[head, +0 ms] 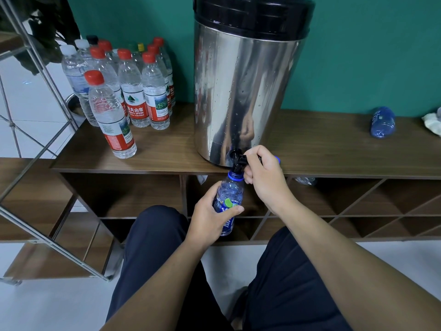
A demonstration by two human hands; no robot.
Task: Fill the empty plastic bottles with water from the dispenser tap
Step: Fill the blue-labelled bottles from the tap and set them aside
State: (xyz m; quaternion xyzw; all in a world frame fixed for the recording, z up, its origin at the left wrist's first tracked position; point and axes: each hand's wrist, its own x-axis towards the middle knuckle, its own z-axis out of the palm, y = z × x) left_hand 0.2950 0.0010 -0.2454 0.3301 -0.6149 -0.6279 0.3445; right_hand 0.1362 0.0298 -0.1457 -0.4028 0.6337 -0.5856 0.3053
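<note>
A steel water dispenser (248,87) with a black lid stands on the wooden shelf top (167,151). Its black tap (238,161) juts out over the shelf's front edge. My left hand (210,218) grips a blue-tinted plastic bottle (230,192) by its body, holding the open blue-ringed mouth right under the tap spout. My right hand (265,177) has its fingers curled round the tap lever; a small blue piece, perhaps the cap, peeks out behind the hand. Water level inside the bottle is hard to read.
Several capped clear bottles (124,89) with red, white and other caps crowd the shelf's left end. Another blue bottle (382,122) lies on its side at the right, next to a crumpled cloth (433,123). A metal rack (35,163) stands left. My knees are below.
</note>
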